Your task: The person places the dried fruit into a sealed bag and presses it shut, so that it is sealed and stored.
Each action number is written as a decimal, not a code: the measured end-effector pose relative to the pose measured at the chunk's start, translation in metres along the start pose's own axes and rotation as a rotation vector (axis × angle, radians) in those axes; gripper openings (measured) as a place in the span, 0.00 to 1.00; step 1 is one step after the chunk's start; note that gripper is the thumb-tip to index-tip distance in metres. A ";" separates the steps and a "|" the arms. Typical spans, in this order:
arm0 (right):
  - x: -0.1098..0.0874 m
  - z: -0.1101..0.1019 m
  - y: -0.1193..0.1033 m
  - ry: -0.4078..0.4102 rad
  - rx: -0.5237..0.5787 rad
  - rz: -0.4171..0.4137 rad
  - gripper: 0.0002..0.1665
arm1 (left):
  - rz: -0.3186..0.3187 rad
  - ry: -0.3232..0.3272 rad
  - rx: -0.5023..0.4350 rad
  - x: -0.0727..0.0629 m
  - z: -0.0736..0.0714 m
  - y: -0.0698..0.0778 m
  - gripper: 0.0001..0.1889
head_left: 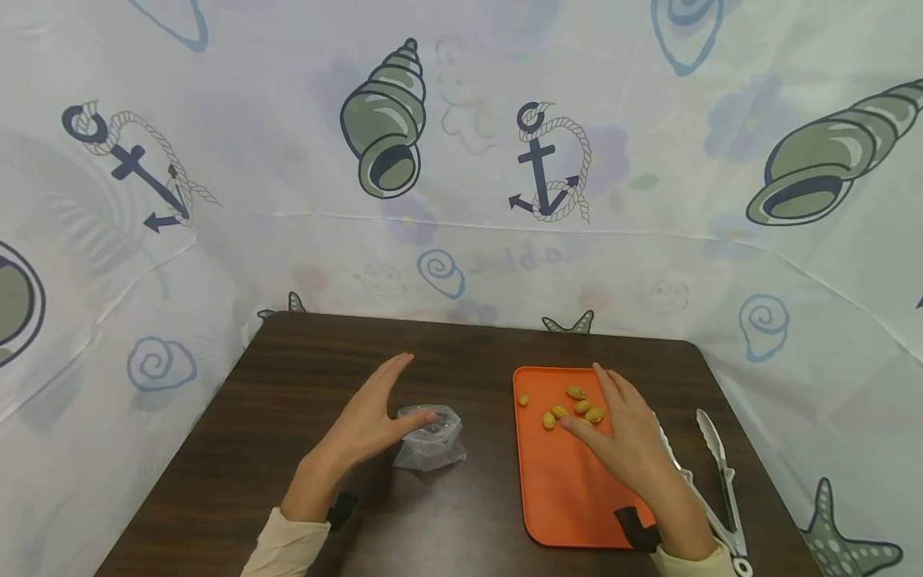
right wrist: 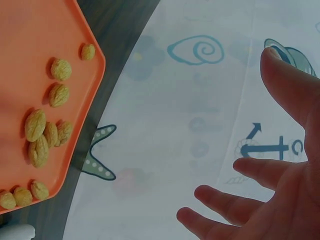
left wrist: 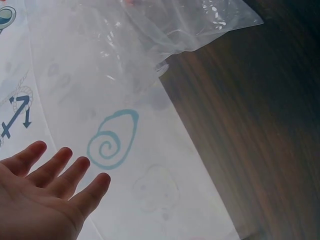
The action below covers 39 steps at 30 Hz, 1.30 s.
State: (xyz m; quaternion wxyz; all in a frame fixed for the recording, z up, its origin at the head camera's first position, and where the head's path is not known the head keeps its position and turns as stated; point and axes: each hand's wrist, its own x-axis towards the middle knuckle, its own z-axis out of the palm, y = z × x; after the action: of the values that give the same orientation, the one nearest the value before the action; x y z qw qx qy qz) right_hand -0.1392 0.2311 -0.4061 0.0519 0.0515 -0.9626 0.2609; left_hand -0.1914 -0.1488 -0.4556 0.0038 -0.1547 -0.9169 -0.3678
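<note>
My left hand (head_left: 364,429) near the plastic bag (head_left: 433,453), right hand (head_left: 630,437) above the orange tray (head_left: 562,489), both grips spread and empty, the rim (head_left: 519,449) presumably corralling far-end wrinkled fruits (head_left: 582,407).

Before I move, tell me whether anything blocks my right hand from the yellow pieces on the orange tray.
Nothing visible stands between the right hand and the yellow pieces; the tongs lie beside the orange tray.

The left hand (head_left: 366,427) and right hand (head_left: 626,439) hover apart, fingers (left wrist: 92,194) extended, thumbs (head_left: 417,420) pointing toward each other.
</note>
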 end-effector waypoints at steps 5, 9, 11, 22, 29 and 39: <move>-0.003 0.000 0.005 -0.013 0.010 0.020 0.60 | 0.003 0.001 -0.004 -0.001 0.003 -0.004 0.56; -0.005 0.000 0.009 -0.018 0.013 0.038 0.59 | 0.000 -0.001 -0.010 -0.002 0.005 -0.006 0.56; -0.006 0.000 0.011 -0.015 0.007 0.043 0.59 | 0.000 -0.002 -0.012 -0.002 0.006 -0.008 0.56; -0.011 -0.004 0.019 -0.022 0.015 0.095 0.62 | -0.025 -0.013 -0.026 -0.005 0.012 -0.014 0.57; -0.017 -0.004 0.023 -0.026 0.021 0.124 0.63 | -0.030 -0.009 -0.027 -0.008 0.015 -0.018 0.56; -0.027 -0.003 0.033 -0.033 0.019 0.155 0.63 | -0.039 -0.007 -0.036 -0.011 0.019 -0.023 0.55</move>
State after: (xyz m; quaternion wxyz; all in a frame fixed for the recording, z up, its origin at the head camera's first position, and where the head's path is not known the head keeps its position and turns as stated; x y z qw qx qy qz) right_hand -0.1164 0.2627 -0.4237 0.0150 -0.0183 -0.9619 0.2724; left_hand -0.1859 -0.1544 -0.4865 -0.0092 -0.1382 -0.9130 -0.3837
